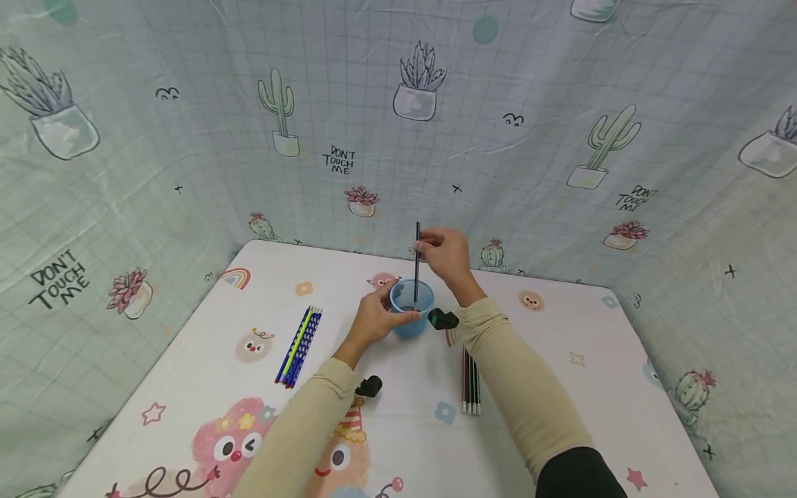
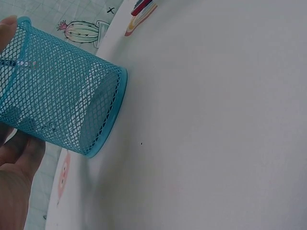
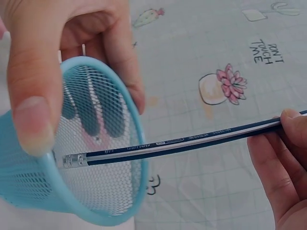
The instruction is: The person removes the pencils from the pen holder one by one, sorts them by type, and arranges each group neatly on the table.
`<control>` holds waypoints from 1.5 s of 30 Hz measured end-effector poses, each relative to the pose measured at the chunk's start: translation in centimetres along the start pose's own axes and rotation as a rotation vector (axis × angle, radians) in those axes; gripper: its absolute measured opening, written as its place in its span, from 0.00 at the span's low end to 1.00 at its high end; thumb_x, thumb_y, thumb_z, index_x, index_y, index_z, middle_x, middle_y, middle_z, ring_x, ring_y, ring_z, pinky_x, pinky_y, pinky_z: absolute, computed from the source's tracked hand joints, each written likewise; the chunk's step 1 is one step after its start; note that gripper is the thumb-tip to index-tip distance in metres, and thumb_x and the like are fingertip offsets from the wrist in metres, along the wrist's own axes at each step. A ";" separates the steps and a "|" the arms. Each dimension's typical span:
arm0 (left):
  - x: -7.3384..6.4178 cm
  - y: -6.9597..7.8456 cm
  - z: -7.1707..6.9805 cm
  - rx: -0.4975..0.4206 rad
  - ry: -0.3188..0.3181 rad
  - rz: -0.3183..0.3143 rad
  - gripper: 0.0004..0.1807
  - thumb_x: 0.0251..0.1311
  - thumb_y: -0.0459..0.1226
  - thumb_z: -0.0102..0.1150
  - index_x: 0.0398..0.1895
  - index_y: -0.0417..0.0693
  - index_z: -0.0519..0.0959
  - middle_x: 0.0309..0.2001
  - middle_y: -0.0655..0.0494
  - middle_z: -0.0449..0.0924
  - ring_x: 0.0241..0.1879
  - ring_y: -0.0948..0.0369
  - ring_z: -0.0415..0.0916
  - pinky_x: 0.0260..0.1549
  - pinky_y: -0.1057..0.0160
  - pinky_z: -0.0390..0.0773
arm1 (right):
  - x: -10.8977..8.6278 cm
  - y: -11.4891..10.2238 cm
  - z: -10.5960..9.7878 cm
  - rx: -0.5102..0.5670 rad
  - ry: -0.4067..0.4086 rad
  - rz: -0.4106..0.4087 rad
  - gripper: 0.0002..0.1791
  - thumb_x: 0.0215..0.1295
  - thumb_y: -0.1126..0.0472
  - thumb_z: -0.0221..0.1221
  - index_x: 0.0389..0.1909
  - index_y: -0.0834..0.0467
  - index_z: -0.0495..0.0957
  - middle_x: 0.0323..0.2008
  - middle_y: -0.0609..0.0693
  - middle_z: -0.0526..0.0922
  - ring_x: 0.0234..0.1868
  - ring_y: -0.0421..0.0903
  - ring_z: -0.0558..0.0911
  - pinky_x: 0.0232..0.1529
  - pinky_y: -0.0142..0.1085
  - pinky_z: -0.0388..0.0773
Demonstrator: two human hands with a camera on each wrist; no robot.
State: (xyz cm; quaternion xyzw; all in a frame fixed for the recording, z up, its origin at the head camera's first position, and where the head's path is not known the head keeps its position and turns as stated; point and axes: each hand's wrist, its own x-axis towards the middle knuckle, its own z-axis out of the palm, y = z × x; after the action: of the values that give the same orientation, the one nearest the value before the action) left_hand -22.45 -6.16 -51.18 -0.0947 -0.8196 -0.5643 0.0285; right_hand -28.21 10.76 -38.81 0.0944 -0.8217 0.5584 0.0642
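Note:
My left hand (image 1: 373, 319) grips a light blue mesh pencil cup (image 1: 409, 326), thumb at the rim and fingers round the far side. In the left wrist view the mesh cup (image 2: 62, 91) shows its solid base ring just over the white tabletop. My right hand (image 1: 445, 256) pinches a dark blue pencil with white stripes (image 1: 417, 266) near its upper end. The right wrist view shows the pencil (image 3: 182, 144) with its metal ferrule end inside the mouth of the cup (image 3: 136, 191). Through the mesh, the cup's bottom looks bare.
Blue patterned pencils and a yellow-green one (image 1: 299, 346) lie in a bundle left of my left hand. Several dark pencils with white eraser ends (image 1: 471, 384) lie beside my right forearm. A cactus-print curtain (image 1: 373, 138) stands behind the white printed tabletop (image 1: 411, 443).

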 end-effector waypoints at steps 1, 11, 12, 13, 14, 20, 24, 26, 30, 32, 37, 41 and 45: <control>0.0 0.0 0.0 -0.001 0.001 0.000 0.52 0.53 0.48 0.81 0.78 0.40 0.66 0.71 0.44 0.76 0.71 0.49 0.75 0.71 0.49 0.74 | 0.0 -0.1 -0.2 0.009 0.002 0.004 0.16 0.71 0.68 0.64 0.57 0.67 0.83 0.48 0.65 0.88 0.48 0.59 0.90 0.50 0.42 0.89; -0.1 0.2 0.0 -0.016 0.002 -0.006 0.51 0.52 0.47 0.81 0.77 0.42 0.67 0.70 0.45 0.77 0.70 0.49 0.76 0.71 0.49 0.74 | 0.4 -1.3 -2.5 0.100 0.058 0.019 0.16 0.71 0.68 0.64 0.57 0.69 0.82 0.49 0.67 0.87 0.49 0.60 0.90 0.48 0.37 0.89; 0.0 0.2 0.0 -0.015 0.003 -0.007 0.51 0.52 0.47 0.81 0.77 0.42 0.67 0.70 0.45 0.77 0.70 0.49 0.76 0.71 0.49 0.74 | 0.4 -1.4 -2.8 0.110 0.062 0.021 0.16 0.70 0.68 0.64 0.57 0.69 0.82 0.49 0.67 0.87 0.49 0.59 0.90 0.48 0.37 0.89; 0.0 0.1 0.0 -0.009 0.003 -0.009 0.51 0.52 0.47 0.81 0.77 0.42 0.67 0.70 0.45 0.77 0.70 0.49 0.76 0.71 0.49 0.74 | 0.4 -1.5 -3.1 0.115 0.066 0.024 0.16 0.70 0.68 0.64 0.57 0.69 0.82 0.49 0.67 0.87 0.48 0.58 0.90 0.48 0.37 0.89; 0.0 0.1 0.0 -0.006 0.003 -0.010 0.51 0.52 0.47 0.81 0.77 0.42 0.67 0.70 0.45 0.77 0.70 0.49 0.76 0.71 0.49 0.74 | 0.4 -1.5 -3.4 0.122 0.070 0.029 0.16 0.70 0.68 0.64 0.57 0.69 0.82 0.49 0.67 0.87 0.46 0.56 0.91 0.48 0.37 0.89; 0.0 -0.2 0.0 -0.009 0.001 -0.014 0.51 0.51 0.47 0.82 0.77 0.43 0.67 0.70 0.44 0.77 0.70 0.49 0.76 0.71 0.50 0.75 | 0.3 -1.2 -5.2 0.144 0.101 0.053 0.17 0.70 0.69 0.64 0.57 0.70 0.81 0.45 0.63 0.86 0.34 0.39 0.87 0.44 0.35 0.90; 0.0 -0.2 -0.1 -0.020 -0.006 -0.015 0.52 0.50 0.47 0.82 0.78 0.43 0.67 0.70 0.44 0.77 0.70 0.50 0.76 0.71 0.50 0.74 | 0.3 -0.4 -6.5 0.159 0.107 0.071 0.18 0.70 0.71 0.64 0.57 0.72 0.80 0.41 0.57 0.84 0.30 0.36 0.85 0.40 0.33 0.89; 0.0 -0.2 -0.1 -0.020 -0.009 -0.016 0.52 0.50 0.47 0.82 0.78 0.44 0.67 0.70 0.44 0.77 0.71 0.50 0.75 0.71 0.50 0.74 | 0.2 0.0 -7.1 0.157 0.103 0.084 0.18 0.70 0.70 0.64 0.58 0.72 0.80 0.39 0.54 0.83 0.30 0.36 0.85 0.39 0.31 0.89; 0.0 -0.1 -0.2 -0.014 -0.009 -0.016 0.52 0.51 0.47 0.82 0.78 0.44 0.67 0.71 0.45 0.76 0.71 0.50 0.75 0.71 0.51 0.74 | -0.1 0.7 -8.1 0.142 0.099 0.106 0.18 0.70 0.69 0.64 0.58 0.72 0.79 0.39 0.54 0.83 0.30 0.36 0.85 0.37 0.29 0.88; 0.1 0.0 -0.2 -0.008 -0.009 -0.013 0.52 0.51 0.47 0.82 0.78 0.43 0.66 0.72 0.44 0.75 0.71 0.50 0.75 0.71 0.51 0.74 | -0.2 1.0 -8.5 0.132 0.098 0.113 0.18 0.70 0.69 0.64 0.57 0.73 0.79 0.39 0.55 0.83 0.30 0.36 0.85 0.38 0.29 0.88; 0.1 0.1 -0.2 -0.001 -0.010 -0.015 0.52 0.51 0.47 0.82 0.78 0.43 0.66 0.73 0.44 0.74 0.72 0.49 0.74 0.71 0.51 0.74 | -0.6 1.5 -9.2 0.106 0.093 0.145 0.17 0.70 0.69 0.64 0.56 0.72 0.80 0.39 0.55 0.83 0.32 0.36 0.85 0.41 0.34 0.90; 0.0 0.2 -0.2 -0.002 -0.015 -0.018 0.51 0.52 0.46 0.82 0.78 0.43 0.66 0.73 0.45 0.74 0.72 0.49 0.74 0.72 0.52 0.73 | -0.8 2.0 -9.8 0.085 0.083 0.179 0.17 0.70 0.69 0.63 0.56 0.71 0.79 0.39 0.53 0.81 0.33 0.37 0.85 0.39 0.30 0.89; -0.1 0.3 -0.2 -0.001 -0.017 -0.017 0.51 0.52 0.46 0.81 0.78 0.45 0.66 0.72 0.46 0.75 0.72 0.51 0.74 0.72 0.52 0.73 | -1.3 2.4 -10.2 0.059 0.067 0.218 0.18 0.71 0.68 0.63 0.59 0.70 0.79 0.45 0.58 0.82 0.36 0.40 0.85 0.39 0.29 0.88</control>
State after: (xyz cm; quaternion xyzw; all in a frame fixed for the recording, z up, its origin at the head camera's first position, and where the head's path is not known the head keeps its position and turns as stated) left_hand -22.30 -6.26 -50.84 -0.0926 -0.8203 -0.5641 0.0167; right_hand -27.54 21.21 -37.47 -0.0123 -0.8077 0.5888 0.0278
